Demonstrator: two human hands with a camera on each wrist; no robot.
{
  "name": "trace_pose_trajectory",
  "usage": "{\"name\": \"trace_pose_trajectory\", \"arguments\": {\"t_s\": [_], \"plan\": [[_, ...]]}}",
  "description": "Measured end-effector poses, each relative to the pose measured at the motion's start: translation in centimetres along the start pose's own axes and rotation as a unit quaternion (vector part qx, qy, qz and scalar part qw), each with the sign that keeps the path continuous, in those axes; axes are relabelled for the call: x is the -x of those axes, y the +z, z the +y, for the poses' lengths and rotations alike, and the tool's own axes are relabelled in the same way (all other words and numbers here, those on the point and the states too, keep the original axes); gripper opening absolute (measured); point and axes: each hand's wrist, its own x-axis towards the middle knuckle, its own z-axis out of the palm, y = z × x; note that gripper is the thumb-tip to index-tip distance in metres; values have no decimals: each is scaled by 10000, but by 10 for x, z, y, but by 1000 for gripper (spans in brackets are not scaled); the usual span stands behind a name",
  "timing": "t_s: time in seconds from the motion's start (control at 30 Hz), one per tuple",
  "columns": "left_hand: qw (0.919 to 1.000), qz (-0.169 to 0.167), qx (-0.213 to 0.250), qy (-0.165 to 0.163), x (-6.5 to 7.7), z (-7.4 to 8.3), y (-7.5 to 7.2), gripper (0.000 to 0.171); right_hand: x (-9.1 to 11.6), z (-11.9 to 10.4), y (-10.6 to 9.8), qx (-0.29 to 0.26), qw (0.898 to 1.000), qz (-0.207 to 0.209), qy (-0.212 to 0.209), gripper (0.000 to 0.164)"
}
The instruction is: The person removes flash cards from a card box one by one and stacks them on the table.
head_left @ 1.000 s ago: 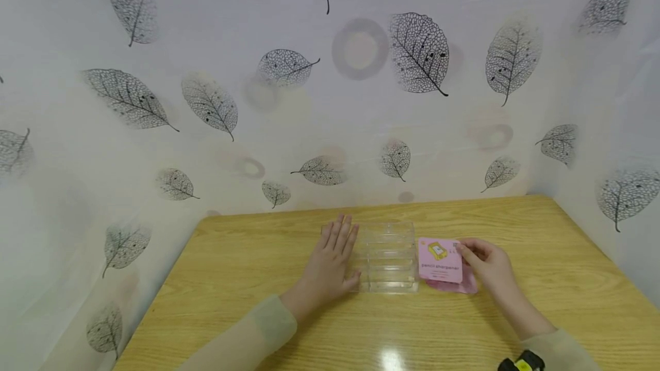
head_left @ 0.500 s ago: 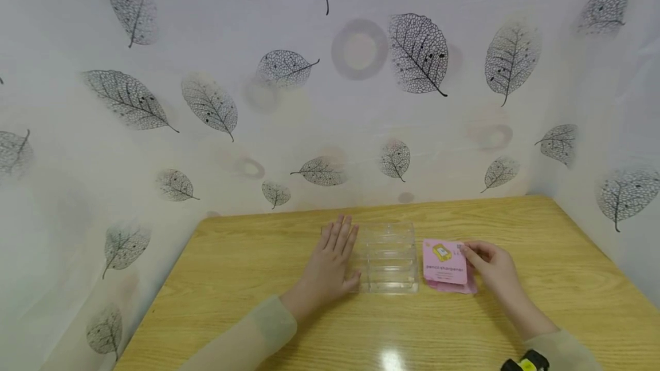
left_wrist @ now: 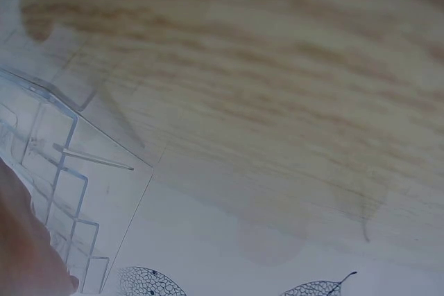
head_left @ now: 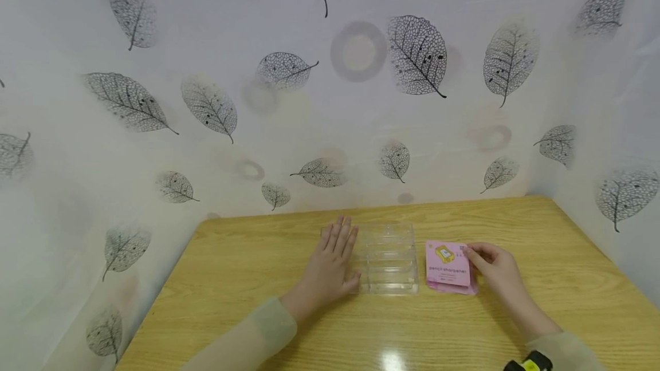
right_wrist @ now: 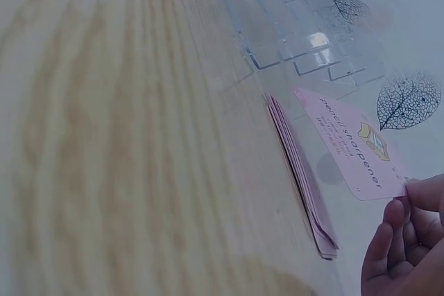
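Observation:
My left hand point(head_left: 332, 262) lies with straight fingers on the left part of a clear plastic compartment tray point(head_left: 391, 271), and shows at the lower left edge of the left wrist view. To the right of this tray, my right hand point(head_left: 495, 271) pinches the right edge of a pink flashcard point(head_left: 447, 272) between thumb and fingers. The flashcard reads "pencil sharpener" and has a yellow sharpener picture. Beneath it is a stack of pink flashcards point(right_wrist: 298, 178), mostly hidden in the head view. In the right wrist view the pinched flashcard is tilted and raised above the stack.
The wooden table point(head_left: 232, 279) extends on both sides of the tray and in front of it. A pale curtain point(head_left: 309, 119) printed with dark leaves hangs behind the table and along its sides.
My right hand has moved the pinched flashcard slightly right and nearer to me, away from the tray and more squarely over the stack. My left hand has stayed in place.

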Motion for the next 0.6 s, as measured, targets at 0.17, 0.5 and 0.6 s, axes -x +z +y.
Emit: {"name": "trace_pose_trajectory", "arguments": {"t_s": [0.17, 0.5, 0.6], "plan": [[10000, 20, 32, 6, 0, 0, 0, 96, 0, 1, -1, 34, 10000, -62, 25, 43], [9999, 81, -131, -24, 0, 0, 3, 97, 1, 1, -4, 162, 9996, -157, 168, 44], [9999, 34, -134, -24, 0, 1, 3, 97, 1, 3, -4, 222, 9995, -151, 169, 44]]}}
